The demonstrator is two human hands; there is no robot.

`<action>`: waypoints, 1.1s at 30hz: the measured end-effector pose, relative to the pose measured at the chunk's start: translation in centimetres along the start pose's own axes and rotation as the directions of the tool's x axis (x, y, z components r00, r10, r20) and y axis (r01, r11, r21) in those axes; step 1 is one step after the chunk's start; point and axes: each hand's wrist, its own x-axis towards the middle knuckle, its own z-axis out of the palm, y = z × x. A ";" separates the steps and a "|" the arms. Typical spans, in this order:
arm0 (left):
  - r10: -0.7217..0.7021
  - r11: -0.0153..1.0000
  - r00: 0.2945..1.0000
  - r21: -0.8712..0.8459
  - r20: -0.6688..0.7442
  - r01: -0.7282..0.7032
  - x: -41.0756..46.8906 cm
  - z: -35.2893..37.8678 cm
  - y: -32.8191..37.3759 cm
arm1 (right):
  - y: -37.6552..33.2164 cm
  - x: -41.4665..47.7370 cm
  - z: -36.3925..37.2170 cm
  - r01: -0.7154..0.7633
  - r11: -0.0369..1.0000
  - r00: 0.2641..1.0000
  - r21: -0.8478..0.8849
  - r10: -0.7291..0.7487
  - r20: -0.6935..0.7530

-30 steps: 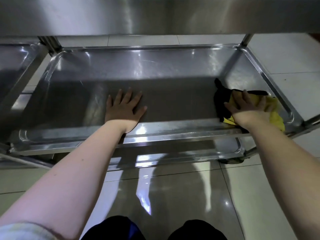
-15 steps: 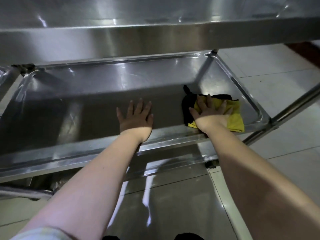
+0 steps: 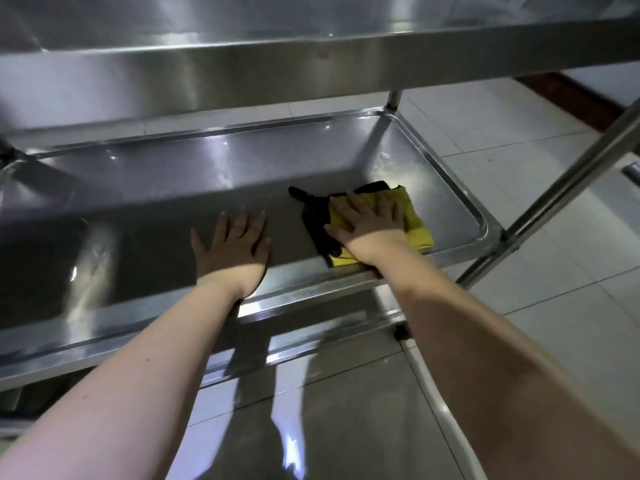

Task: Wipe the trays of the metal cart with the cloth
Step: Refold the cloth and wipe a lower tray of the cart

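The right grip (image 3: 369,225) pressed straight-fingered on the yellow-and-black cloth (image 3: 414,218) in the middle tray (image 3: 242,168), while the left grip (image 3: 235,247) lay flat, fingers spread, just beside.

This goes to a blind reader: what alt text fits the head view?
A person's right hand presses a yellow and black cloth flat on the middle tray of a metal cart, near its right end. The left hand rests open on the tray beside it.

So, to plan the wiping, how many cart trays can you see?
3: top tray across the upper frame, middle tray under the left hand and right hand, bottom tray just below, mostly hidden.
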 end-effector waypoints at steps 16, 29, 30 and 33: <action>0.006 1.000 1.000 0.018 0.011 -0.007 0.1 -0.1 1.2 | -5.7 -0.9 0.4 0.114 0.993 0.992 -0.037 -0.113 0.051; 0.019 1.000 1.000 0.010 -0.009 -0.019 0.2 -0.1 1.3 | 12.1 -0.4 -2.2 -0.261 0.965 0.965 0.029 0.260 0.021; 0.019 1.000 1.000 0.015 -0.007 -0.019 0.1 0.0 1.3 | 11.6 -0.7 -1.9 -0.260 0.965 0.966 0.034 0.260 0.014; 0.025 1.000 1.000 0.017 0.004 -0.025 -0.3 -0.1 1.2 | 9.5 -1.6 -1.6 -0.272 0.961 0.962 0.044 0.272 0.003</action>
